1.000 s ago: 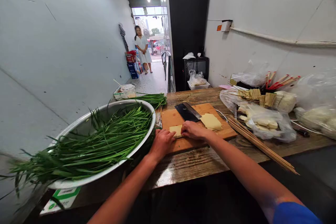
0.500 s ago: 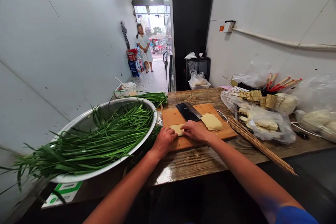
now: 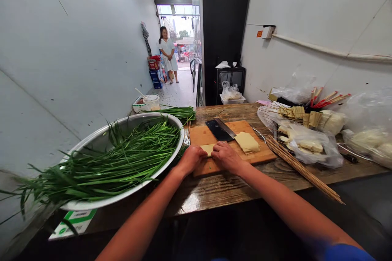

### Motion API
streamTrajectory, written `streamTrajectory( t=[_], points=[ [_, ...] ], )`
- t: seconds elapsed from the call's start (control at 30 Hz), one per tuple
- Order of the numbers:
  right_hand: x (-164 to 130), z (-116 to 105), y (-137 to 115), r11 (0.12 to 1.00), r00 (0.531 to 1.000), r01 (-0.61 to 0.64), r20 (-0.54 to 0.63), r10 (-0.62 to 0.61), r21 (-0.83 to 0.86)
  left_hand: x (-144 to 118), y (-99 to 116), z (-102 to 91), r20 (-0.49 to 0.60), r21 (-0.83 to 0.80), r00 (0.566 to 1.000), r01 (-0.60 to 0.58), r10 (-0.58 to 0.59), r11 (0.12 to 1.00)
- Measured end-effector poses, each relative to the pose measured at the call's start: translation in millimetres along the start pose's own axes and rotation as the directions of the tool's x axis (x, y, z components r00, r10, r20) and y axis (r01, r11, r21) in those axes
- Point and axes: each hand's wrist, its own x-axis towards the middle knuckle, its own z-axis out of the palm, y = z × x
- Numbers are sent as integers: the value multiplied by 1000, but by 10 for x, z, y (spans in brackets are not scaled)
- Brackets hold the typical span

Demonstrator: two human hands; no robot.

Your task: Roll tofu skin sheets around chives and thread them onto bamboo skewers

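Left hand (image 3: 192, 158) and right hand (image 3: 225, 155) lie side by side, both curled down over one pale tofu sheet (image 3: 208, 149); fingers closed onto it, only its far edge showing between the knuckles. The sheet sits at the near left part of the wooden cutting board (image 3: 260, 153). On the same board, further back: a dark cleaver (image 3: 219, 129), lying flat, and to its right a stack of tofu sheets (image 3: 246, 141), apart from the hands. Right of the board, a bundle of bamboo skewers (image 3: 301, 169) lies on the wet wooden table (image 3: 232, 189). Left of the board, a large metal basin (image 3: 101, 142) holds chives (image 3: 122, 161).
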Motion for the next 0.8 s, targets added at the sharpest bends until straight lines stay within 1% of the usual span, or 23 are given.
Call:
streamTrajectory(
  t=[0.07, 0.13, 0.2, 0.27, 0.37, 0.5, 0.57, 0.63, 0.7, 0.8],
  points=[
    [40, 12, 36, 999, 999, -16, 42, 15, 31, -22, -2, 9, -11, 14, 1000, 25, -25, 1000],
    [84, 27, 73, 998, 996, -29, 86, 24, 54, -56, 15, 30, -45, 80, 999, 23, -19, 997],
    [128, 32, 106, 997, 992, -34, 126, 25, 70, -88, 42, 57, -87, 195, 996, -12, 29, 981],
    [170, 21, 135, 996, 988, -26, 156, 13, 80, -107, 62, 85, -109, 317, 989, -58, 97, 947],
    [220, -7, 175, 995, 985, 5, 174, -22, 99, -109, 56, 122, -81, 403, 984, -113, 158, 908],
    [247, -26, 213, 991, 983, 29, 177, -52, 132, -86, 23, 143, -29, 385, 991, -113, 134, 916],
    [239, -29, 216, 990, 984, 12, 172, -36, 138, -70, 23, 134, -30, 356, 993, -95, 113, 929],
    [217, -35, 203, 990, 989, -26, 151, 5, 136, -49, 29, 115, -28, 314, 995, -80, 93, 946],
    [187, -44, 177, 992, 991, -51, 133, 35, 119, -21, 29, 93, -19, 269, 997, -62, 70, 961],
    [147, -51, 123, 999, 994, -18, 112, 13, 44, 29, 6, 66, 2, 236, 999, -38, 38, 971]
  ],
)
